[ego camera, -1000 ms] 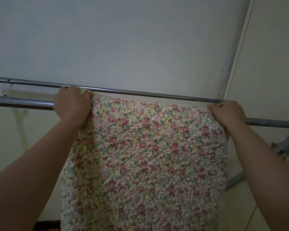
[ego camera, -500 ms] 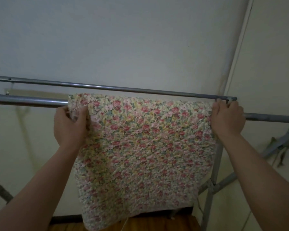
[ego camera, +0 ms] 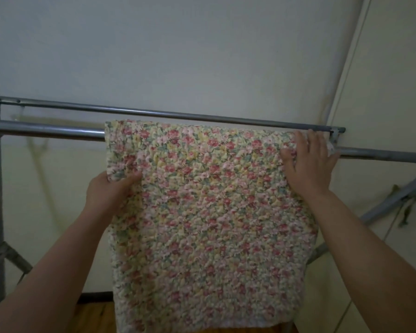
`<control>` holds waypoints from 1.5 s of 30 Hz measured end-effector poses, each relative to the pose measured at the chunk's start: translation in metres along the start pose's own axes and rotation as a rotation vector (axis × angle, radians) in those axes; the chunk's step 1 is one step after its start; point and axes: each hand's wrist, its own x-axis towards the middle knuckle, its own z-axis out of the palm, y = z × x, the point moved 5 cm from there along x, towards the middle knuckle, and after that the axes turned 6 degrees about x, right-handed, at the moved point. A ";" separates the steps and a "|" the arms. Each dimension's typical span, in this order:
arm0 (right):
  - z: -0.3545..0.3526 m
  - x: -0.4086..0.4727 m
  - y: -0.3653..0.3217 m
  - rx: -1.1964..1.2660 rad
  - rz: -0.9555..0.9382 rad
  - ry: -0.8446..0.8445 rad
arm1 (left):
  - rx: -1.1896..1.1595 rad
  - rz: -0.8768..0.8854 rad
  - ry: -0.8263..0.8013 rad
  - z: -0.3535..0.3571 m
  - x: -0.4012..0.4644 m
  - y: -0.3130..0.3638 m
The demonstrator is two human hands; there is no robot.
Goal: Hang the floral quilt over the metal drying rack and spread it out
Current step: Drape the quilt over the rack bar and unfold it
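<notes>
Quilted floral cotton quilt (ego camera: 207,212), pink, yellow & green print, hangs folded over the nearer bar of a grey metal tube drying rack (ego camera: 46,131). A second, thinner bar runs just behind & above. Left hand (ego camera: 109,192) pinches the quilt's left edge, thumb in front, below the bar. Right hand (ego camera: 309,164) lies flat, fingers spread, on the quilt's top right corner at the bar. Pale wall behind; strip of brown wooden floor (ego camera: 94,318) at bottom.
</notes>
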 end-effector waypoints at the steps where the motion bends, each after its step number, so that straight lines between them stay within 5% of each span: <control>1: 0.000 -0.001 -0.001 -0.005 0.007 0.000 | -0.028 -0.059 -0.083 0.002 -0.002 -0.004; 5: 0.001 -0.008 -0.014 0.012 0.040 0.035 | -0.125 -0.278 -0.351 0.013 -0.015 -0.015; 15: 0.005 -0.033 -0.051 0.152 0.068 0.018 | -0.517 -0.392 -0.244 0.077 -0.053 0.018; 19: 0.006 -0.079 -0.090 0.282 -0.089 -0.047 | -0.585 -0.410 -0.222 0.087 -0.055 0.028; 23: 0.023 -0.137 -0.130 0.546 -0.168 -0.358 | -0.512 -0.438 -0.093 0.092 -0.053 0.026; 29: 0.066 -0.176 -0.146 0.444 -0.053 -0.810 | -0.569 -0.430 -0.110 0.098 -0.053 0.022; 35: 0.067 -0.160 -0.136 0.629 0.112 -0.720 | -0.706 -0.358 -0.144 0.090 -0.067 0.019; 41: 0.056 -0.125 -0.107 0.633 0.156 -0.605 | -0.429 -0.292 -0.149 0.079 -0.062 -0.017; 45: 0.043 -0.105 -0.098 0.578 0.113 -0.467 | -0.356 -0.394 -0.405 0.096 -0.071 -0.034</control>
